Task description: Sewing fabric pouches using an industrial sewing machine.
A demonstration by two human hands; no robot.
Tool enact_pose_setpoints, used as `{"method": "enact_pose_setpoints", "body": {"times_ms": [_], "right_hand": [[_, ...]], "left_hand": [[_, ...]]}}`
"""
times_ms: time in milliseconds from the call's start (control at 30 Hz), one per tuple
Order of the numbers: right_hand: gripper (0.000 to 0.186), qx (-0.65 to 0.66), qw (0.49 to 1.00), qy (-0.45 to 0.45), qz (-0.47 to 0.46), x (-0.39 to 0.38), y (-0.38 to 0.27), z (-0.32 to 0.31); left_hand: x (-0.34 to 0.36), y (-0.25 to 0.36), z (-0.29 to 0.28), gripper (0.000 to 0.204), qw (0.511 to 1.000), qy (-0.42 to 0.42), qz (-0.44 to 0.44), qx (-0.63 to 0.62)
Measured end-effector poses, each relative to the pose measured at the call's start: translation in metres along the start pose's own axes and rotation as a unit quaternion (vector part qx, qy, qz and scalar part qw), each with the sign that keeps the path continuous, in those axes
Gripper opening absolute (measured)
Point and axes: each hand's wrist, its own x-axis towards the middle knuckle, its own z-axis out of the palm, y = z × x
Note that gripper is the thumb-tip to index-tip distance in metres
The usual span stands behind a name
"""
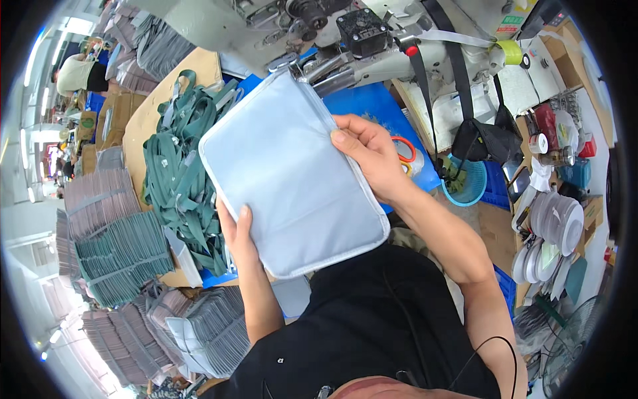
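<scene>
Panel (292,179): pale grey, rounded corners, piped edge; tilted between both hands, below machine.
Left hand (242,245): grip closed on panel's lower left edge, thumb on face.
Right hand (373,158): grip pinching panel's upper right edge, thumb on face.
Machine (365,36): at panel's top edge; contact cannot be told.
Straps (176,173): green, heaped on tabletop (138,133), left of panel.
Scissors (413,149): red-orange handles, near right hand.

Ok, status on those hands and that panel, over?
Left hand and right hand gripping grey panel. Panel's top end near machine. Green straps heaped left, not visibly in the way.
</scene>
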Motion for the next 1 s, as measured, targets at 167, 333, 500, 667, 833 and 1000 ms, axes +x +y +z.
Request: {"method": "enact_pose_setpoints", "body": {"times_ms": [167,333,500,667,833,1000], "right_hand": [[0.033,0.08,0.997,-0.008,0.023,0.019,-0.002,0.002],[0.033,0.078,0.996,-0.005,0.033,0.045,-0.002,0.002],[0.036,-0.103,0.994,0.043,-0.01,0.034,-0.019,-0.018],[0.046,-0.187,0.949,0.122,-0.223,0.038,-0.055,-0.063],[0.044,-0.132,0.958,0.134,-0.214,0.048,-0.065,-0.066],[0.031,-0.229,0.968,0.063,-0.083,0.008,-0.044,-0.027]], "left_hand": [[0.016,0.03,0.005,0.073,0.999,-0.034,0.016,-0.017],[0.039,0.034,0.014,0.073,1.0,-0.016,0.003,-0.016],[0.047,0.027,0.014,0.071,0.998,-0.017,0.005,-0.064],[0.043,0.016,0.013,0.072,0.992,-0.015,-0.017,-0.121],[0.037,0.016,0.015,0.074,0.99,-0.024,-0.014,-0.14],[0.026,0.023,0.012,0.076,0.993,-0.064,-0.003,-0.1]]}}
